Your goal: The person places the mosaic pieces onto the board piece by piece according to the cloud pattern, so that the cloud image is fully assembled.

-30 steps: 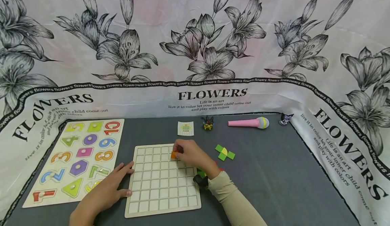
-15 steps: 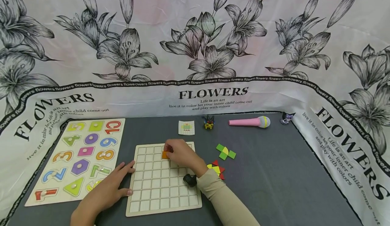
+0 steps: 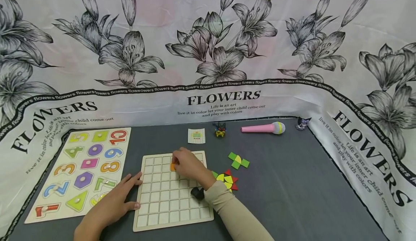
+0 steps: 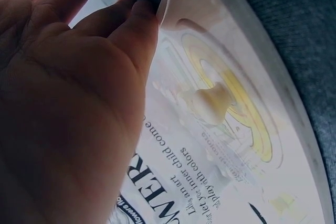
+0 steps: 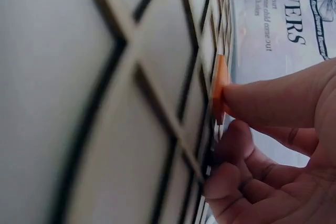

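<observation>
A pale wooden grid board (image 3: 164, 197) lies on the dark table. Over its upper part, my right hand (image 3: 189, 166) pinches a small orange square (image 3: 173, 167); in the right wrist view the thumb presses on the orange piece (image 5: 219, 88) at the grid's surface, the other fingers of my right hand (image 5: 278, 145) curled beside it. My left hand (image 3: 112, 202) rests at the board's left edge, thumb and fingertips touching the rim, fingers extended. The left wrist view shows my left hand (image 4: 79, 93) close to the number board.
The number board (image 3: 107, 138) lies at the left. Right of the grid are red and yellow pieces (image 3: 228, 179) and a green-and-yellow cluster (image 3: 238, 160). Behind stand a pattern card (image 3: 196, 136), a small figure (image 3: 220, 130), a pink microphone (image 3: 260, 128) and a purple figure (image 3: 302, 124).
My right hand has moved left across the grid with the orange square, uncovering more of the red and yellow pieces. My left hand has stayed at the board's edge.
</observation>
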Available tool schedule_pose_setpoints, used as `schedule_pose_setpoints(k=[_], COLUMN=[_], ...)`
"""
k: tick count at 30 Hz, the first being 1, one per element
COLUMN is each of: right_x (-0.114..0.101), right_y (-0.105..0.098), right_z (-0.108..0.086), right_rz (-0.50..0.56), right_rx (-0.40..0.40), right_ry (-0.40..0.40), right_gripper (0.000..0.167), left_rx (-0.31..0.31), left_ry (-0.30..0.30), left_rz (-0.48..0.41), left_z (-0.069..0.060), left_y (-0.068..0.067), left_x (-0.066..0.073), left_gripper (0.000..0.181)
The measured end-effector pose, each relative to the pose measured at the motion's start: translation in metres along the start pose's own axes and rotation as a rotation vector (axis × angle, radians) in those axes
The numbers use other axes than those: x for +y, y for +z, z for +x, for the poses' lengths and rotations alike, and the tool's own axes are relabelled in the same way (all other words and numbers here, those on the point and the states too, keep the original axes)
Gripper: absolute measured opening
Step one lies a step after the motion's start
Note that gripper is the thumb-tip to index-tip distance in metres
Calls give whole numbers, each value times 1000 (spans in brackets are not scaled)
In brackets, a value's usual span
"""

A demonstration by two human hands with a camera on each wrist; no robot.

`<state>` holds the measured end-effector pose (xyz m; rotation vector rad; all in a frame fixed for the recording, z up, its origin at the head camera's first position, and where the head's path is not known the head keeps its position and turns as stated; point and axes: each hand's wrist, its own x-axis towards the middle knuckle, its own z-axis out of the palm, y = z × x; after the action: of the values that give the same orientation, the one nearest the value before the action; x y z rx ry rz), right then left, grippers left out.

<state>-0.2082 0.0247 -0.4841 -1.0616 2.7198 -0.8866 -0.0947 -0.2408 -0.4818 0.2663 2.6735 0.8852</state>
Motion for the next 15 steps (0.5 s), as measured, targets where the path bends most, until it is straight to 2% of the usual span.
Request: schedule_pose_setpoints(k=[7, 15], right_x=[-5, -1], right_y=[-1, -12], right_z=[0, -9], right_rz=[-19, 139], right_rx=[-8, -8], right_ry=[27, 38], right_gripper=[17, 9], left_rx=[13, 15], left_ry=[11, 13], left_rz=[12, 23], left_z=[1, 0], left_y=[-1, -1], left_x=[1, 0], left_gripper=[94, 95])
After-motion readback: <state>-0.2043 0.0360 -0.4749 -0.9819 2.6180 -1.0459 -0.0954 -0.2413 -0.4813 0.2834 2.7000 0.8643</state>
